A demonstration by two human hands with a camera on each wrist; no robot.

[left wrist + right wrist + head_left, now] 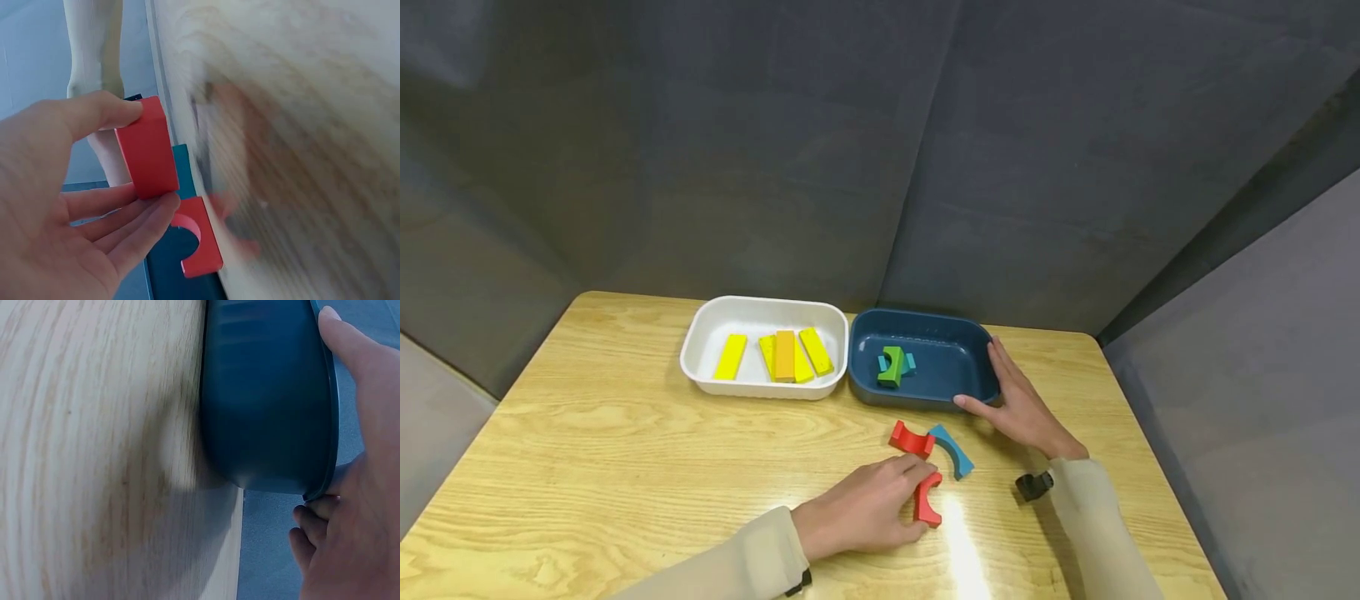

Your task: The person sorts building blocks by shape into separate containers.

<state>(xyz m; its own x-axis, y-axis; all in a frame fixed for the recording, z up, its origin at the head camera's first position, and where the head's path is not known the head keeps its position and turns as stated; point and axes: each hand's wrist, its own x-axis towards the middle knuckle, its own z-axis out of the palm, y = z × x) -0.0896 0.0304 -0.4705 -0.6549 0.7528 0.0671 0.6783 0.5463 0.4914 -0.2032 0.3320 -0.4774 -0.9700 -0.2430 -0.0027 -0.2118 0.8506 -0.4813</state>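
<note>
My left hand [868, 504] pinches a red arch block [927, 502] by its ends, thumb on one end and fingers on the other, as the left wrist view shows on the same red block [149, 150]. Just beyond lies a second red arch block [912, 440], touching or nearly touching a blue arch block [952, 452]. At the right front corner of the dark blue tray [958, 403], my right hand [1026, 410] holds the rim, thumb at the front and fingers round the right side. A green arch block [891, 367] lies on light blue pieces in that tray.
A white tray [700, 385] stands beside the blue one, on its left. It contains several yellow blocks [731, 357] and an orange block [785, 357]. Dark cloth [760, 150] hangs behind the wooden table [625, 450].
</note>
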